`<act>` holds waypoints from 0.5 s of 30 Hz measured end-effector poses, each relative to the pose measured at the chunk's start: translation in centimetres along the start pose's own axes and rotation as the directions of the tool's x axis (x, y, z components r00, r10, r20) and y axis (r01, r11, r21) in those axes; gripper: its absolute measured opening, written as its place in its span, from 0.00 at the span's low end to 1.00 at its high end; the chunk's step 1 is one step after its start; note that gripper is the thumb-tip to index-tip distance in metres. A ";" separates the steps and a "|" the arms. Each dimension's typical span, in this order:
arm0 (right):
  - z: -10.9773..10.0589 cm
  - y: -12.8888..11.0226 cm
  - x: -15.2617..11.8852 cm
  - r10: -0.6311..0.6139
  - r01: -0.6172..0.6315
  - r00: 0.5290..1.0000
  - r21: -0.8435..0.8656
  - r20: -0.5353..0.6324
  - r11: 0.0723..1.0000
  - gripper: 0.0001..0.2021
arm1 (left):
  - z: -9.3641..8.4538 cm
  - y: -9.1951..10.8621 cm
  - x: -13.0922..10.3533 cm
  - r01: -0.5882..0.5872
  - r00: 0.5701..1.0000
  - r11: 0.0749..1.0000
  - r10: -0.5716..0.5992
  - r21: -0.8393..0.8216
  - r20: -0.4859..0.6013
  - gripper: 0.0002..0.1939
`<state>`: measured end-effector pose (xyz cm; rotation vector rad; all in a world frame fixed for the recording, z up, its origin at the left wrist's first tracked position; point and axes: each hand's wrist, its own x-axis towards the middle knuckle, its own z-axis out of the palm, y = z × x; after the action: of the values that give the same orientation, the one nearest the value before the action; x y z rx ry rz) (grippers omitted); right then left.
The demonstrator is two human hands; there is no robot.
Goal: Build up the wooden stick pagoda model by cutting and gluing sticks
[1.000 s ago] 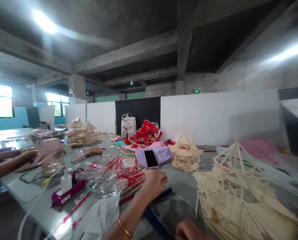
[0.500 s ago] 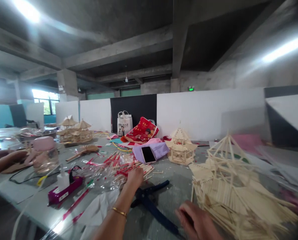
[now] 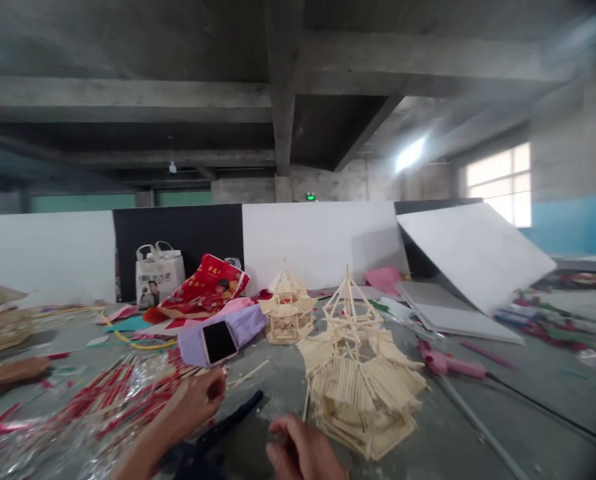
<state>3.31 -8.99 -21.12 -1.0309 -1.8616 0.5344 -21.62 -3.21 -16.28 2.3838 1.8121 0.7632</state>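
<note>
My left hand [image 3: 198, 399] is curled above the right end of the red and wooden sticks [image 3: 113, 393], its fingers closed; what they hold, if anything, is hidden. At the bottom centre, my right hand [image 3: 301, 447] has bent, closed fingers, and its contents cannot be made out. Just right of it stands a large pavilion model [image 3: 363, 380] of pale sticks with an open-framed top. Behind, a smaller stick pavilion [image 3: 288, 313] stands upright. A dark blue tool [image 3: 228, 423] lies between my hands, partly covered by my left forearm.
A phone [image 3: 219, 343] rests on purple material [image 3: 191, 343]. Behind it are red packaging [image 3: 203, 287] and a white bag [image 3: 159, 280]. On the right lie a pink glue gun [image 3: 451, 363] with a cord and white boards [image 3: 473, 260]. Another model [image 3: 1, 320] stands far left.
The view has turned right, bringing in the glue gun and boards, while the other person's arm, bottle and power strip have left it. My left hand has lifted from the sticks.
</note>
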 end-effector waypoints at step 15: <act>-1.8 -6.0 6.0 0.055 0.004 0.995 0.580 -0.084 0.815 0.17 | -1.7 -1.9 -1.0 0.054 0.995 0.996 -0.047 -0.070 0.091 0.05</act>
<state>0.83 -7.50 -12.94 -0.6495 -1.4509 0.9793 -24.18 -3.95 -15.80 2.2801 1.7722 0.6933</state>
